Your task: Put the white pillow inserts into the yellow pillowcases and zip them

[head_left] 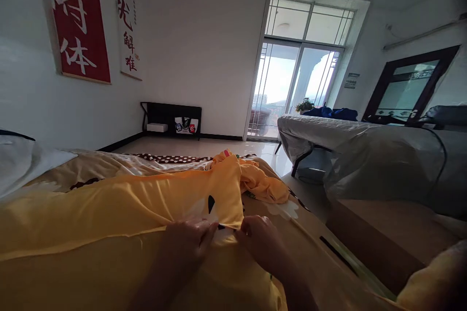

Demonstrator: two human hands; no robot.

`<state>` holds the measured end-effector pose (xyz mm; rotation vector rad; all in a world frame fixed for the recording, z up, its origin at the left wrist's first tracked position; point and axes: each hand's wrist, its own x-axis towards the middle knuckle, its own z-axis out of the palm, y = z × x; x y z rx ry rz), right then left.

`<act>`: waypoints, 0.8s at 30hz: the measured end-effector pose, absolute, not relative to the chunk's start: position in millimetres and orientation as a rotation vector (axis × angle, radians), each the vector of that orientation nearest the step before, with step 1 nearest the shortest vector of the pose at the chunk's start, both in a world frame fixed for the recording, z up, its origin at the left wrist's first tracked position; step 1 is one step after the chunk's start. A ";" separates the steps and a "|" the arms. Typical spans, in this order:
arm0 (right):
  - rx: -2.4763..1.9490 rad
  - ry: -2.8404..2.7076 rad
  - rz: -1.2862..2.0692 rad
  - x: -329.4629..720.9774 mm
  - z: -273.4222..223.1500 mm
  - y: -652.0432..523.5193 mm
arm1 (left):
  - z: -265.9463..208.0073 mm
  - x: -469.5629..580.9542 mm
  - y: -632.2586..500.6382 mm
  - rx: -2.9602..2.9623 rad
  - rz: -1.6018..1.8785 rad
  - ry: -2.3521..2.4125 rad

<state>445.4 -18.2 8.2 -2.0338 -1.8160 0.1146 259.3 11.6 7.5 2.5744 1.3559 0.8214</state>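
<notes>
A large yellow cloth (138, 199) lies folded over itself in a long band across the bed, with a black and white print near its right end. My left hand (191, 238) is closed on the folded edge, its thumb and forefinger pinching the fabric beside the print. At the band's right corner, my right hand (257, 235) pinches the same cloth between thumb and bent fingers. Just beyond that corner sits a crumpled orange-yellow cloth (264, 182) with small coloured prints. Both palms are turned away from view.
Beneath lies a tan bedsheet (310, 248) with a brown dotted border. White bedding (25, 160) is at the left. To the right stands a table under clear plastic (328, 129), near a cardboard box (383, 233). A low black shelf (171, 116) is against the far wall.
</notes>
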 end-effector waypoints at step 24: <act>-1.721 -1.704 0.416 479.3 32.0 -31.0 | 16.1 255.2 5.5 2.475 0.815 1.408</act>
